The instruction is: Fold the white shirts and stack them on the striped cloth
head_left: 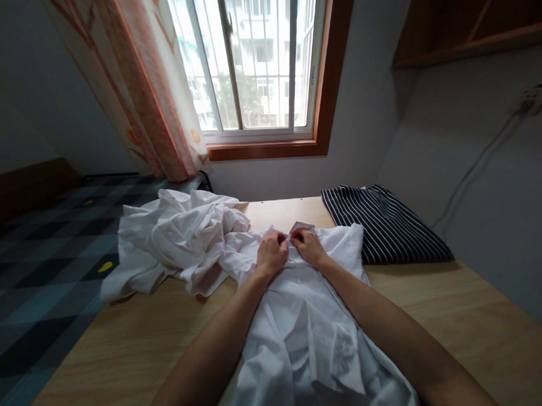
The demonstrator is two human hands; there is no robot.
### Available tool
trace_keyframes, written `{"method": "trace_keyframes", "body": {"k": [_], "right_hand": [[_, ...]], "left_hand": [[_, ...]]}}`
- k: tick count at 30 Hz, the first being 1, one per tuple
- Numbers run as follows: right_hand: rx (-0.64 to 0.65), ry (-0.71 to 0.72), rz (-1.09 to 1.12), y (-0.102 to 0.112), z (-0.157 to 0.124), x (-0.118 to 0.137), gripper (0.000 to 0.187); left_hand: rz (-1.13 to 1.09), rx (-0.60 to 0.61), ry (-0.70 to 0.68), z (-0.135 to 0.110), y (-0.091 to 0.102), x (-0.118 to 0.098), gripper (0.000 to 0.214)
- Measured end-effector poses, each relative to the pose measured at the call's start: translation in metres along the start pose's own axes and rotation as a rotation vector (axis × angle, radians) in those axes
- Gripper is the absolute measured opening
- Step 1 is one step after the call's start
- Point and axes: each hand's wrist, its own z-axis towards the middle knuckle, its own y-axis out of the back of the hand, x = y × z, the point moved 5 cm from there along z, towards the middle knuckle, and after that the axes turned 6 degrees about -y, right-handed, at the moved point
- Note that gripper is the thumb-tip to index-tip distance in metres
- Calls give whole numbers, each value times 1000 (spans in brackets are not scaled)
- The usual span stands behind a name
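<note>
A white shirt (297, 291) lies spread lengthwise on the wooden table, its lower part rumpled toward me. Near its far end, my left hand (272, 251) is closed on the fabric by the collar. Just to the right, my right hand (307, 245) pinches the same shirt, with a raised collar point showing beyond the fingers. The two hands are close together but apart. My fingertips are partly hidden, so the exact grip on the cloth cannot be made out.
Crumpled white cloth (186, 230) heaps at the left, touching the shirt. A folded black-and-white striped cloth (384, 228) lies back right on the wooden table (441, 303). Left is a bed with a checked cover (40, 261); a curtain (144, 89) hangs by the window.
</note>
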Motion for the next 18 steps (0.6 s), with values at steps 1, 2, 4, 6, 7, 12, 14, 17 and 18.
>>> {"method": "trace_keyframes", "body": {"k": [1,2,4,6,7,12,14,17,18], "right_hand": [[-12,6,39,1,0,-1,9],[-25,10,76,2,1,-3,8],[-51,16,147,4,1,-5,7],[-67,19,213,5,1,-6,8],[-73,24,239,6,1,-6,8],[-102,57,283,8,-3,-3,9],[-110,73,258,9,-4,-1,8],[-113,74,207,8,-4,-1,8],[-118,58,195,7,-4,-2,8]], "left_hand": [[-10,-8,0,0,0,0,14],[-21,-19,-2,0,1,-1,12],[-44,-49,-14,0,3,-2,8],[-63,-71,-26,0,3,-2,7],[-77,-77,-32,1,3,-2,6],[-350,-87,-28,3,-3,5,8],[-494,-88,-9,4,-5,10,10],[-618,-71,16,4,-7,13,15],[-648,-63,32,4,-8,14,17]]}}
